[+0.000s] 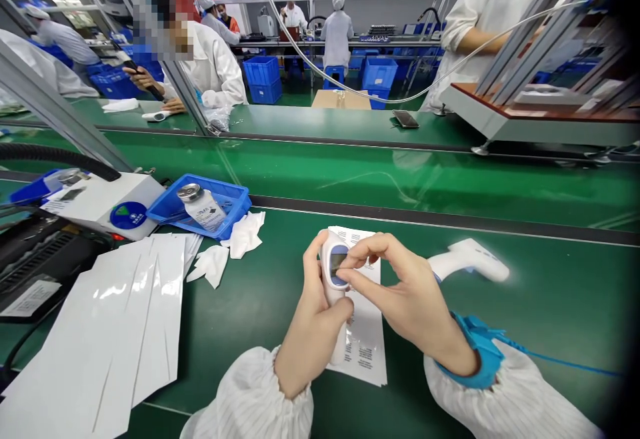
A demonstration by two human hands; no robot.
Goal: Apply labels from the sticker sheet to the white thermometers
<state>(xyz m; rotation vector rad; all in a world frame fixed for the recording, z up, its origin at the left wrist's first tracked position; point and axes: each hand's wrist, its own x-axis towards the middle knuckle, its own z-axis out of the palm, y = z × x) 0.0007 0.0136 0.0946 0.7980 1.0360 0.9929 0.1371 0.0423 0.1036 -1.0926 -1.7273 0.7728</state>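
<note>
Work at the screen (337, 264) of one infrared thermometer (332, 295) looks unfinished: the left hand (315, 335) wraps its body, while the right hand (410, 299) brings thumb and forefinger together over the screen, any film between them too small to tell. A second thermometer (475, 260) lies on the counter (260, 312) just beyond the right hand; whether it is finished, I cannot tell. Beyond and left of the left hand are two white wipes (246, 233) and one blue tray (235, 200) holding one bottle (204, 209).

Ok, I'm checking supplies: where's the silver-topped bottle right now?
In the head view, the bottle is on the left, inside the blue tray, just right of the white box.
</note>
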